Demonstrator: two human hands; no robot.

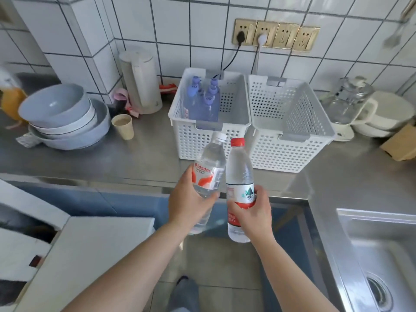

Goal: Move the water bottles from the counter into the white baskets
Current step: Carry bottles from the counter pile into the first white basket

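My left hand (188, 200) grips a clear bottle with a white cap (210, 164), tilted to the right. My right hand (252, 213) grips a clear bottle with a red cap (239, 172), held upright. Both bottles hang in the air in front of the counter's front edge, nearly touching each other. Two white perforated baskets stand at the back of the steel counter. The left basket (191, 140) holds several purple-capped bottles (203, 102) in its left half. The right basket (290, 152) shows nothing inside.
A stack of grey bowls (65, 118) and a beige cup (123, 126) sit to the left, a white kettle (141, 82) behind them. A glass kettle (347, 102), white pots (387, 115) and a cardboard box (400, 143) stand at the right. A steel sink (382, 255) lies at lower right.
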